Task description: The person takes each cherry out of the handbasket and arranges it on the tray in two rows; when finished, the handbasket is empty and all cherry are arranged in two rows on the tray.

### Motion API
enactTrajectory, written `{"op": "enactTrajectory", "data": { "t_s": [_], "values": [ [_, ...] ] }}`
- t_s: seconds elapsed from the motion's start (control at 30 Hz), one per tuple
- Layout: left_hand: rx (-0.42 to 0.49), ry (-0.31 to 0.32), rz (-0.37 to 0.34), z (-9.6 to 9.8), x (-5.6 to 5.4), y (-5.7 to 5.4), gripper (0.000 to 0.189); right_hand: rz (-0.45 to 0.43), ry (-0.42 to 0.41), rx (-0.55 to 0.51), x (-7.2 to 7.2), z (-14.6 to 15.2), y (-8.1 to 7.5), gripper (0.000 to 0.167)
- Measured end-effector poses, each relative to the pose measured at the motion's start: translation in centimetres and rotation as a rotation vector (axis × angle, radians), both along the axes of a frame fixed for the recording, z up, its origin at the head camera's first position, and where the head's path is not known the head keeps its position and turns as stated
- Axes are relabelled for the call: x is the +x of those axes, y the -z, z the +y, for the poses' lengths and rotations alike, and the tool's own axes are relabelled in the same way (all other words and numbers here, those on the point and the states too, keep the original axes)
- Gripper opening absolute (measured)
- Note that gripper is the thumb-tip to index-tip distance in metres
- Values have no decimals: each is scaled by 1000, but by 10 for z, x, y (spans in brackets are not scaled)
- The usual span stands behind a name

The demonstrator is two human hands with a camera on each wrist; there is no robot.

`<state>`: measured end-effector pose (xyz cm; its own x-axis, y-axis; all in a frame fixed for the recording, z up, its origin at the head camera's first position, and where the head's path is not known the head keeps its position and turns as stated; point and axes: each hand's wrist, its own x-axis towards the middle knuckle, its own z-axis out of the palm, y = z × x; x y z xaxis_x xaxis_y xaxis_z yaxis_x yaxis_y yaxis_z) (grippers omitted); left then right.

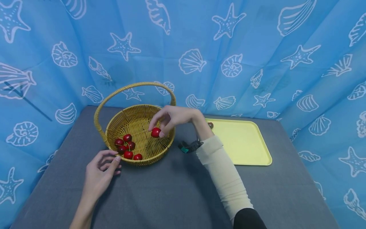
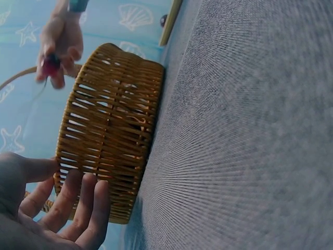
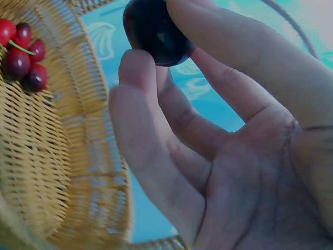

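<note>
A red cherry [image 1: 155, 132] is pinched between the thumb and fingertips of my right hand [image 1: 171, 118], held over the right part of a round wicker basket [image 1: 148, 161]. In the right wrist view the same cherry [image 3: 156, 32] looks dark against the light. Several cherries [image 1: 128, 155], some with green stems, lie together at the left front of the basket floor. My left hand [image 1: 100, 170] holds the basket's front left rim, thumb at the edge and fingers along the outer wall, as the left wrist view shows of the woven side [image 2: 112, 120].
To the right, a yellow tray [image 1: 243, 143] lies on the grey cloth-covered table [image 1: 160, 197]. A dark cherry [image 1: 210, 125] sits at its left end, partly behind my right forearm. The basket's tall handle [image 1: 134, 85] arches over its back. A blue shell-patterned curtain [image 1: 200, 38] hangs behind.
</note>
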<state>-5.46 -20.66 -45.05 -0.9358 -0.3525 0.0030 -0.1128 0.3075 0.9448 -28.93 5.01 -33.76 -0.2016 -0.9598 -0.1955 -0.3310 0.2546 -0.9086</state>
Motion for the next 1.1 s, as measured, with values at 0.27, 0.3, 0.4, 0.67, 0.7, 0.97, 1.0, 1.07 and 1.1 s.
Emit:
{"op": "enactTrajectory", "data": {
  "t_s": [0.27, 0.3, 0.4, 0.67, 0.7, 0.97, 1.0, 1.07, 1.1],
  "values": [
    [9, -1, -7, 0, 0, -1, 30, 85, 80, -58, 0, 51, -15, 34],
    [8, 2, -4, 0, 0, 0, 30, 89, 99, -56, 0, 58, -16, 34],
    [9, 11, 8, -1, 1, 0, 31, 93, 180, -35, 1, 81, -19, 33],
    [0, 16, 21, -1, 2, 1, 29, 56, 411, 17, -1, 146, -7, 36],
    [-3, 15, 19, 0, 2, 1, 29, 49, 439, 18, -1, 154, -5, 37],
    [2, 14, 7, 0, 1, 0, 30, 94, 640, 83, -2, 217, 17, 42],
    [4, 14, 5, 0, 1, 0, 31, 104, 656, 92, -2, 224, 21, 43],
    [8, 14, 1, 0, 1, 0, 31, 120, 687, 106, -2, 235, 28, 44],
    [11, 16, -1, 0, 1, 0, 31, 124, 705, 112, -2, 239, 32, 44]
  ]
}}
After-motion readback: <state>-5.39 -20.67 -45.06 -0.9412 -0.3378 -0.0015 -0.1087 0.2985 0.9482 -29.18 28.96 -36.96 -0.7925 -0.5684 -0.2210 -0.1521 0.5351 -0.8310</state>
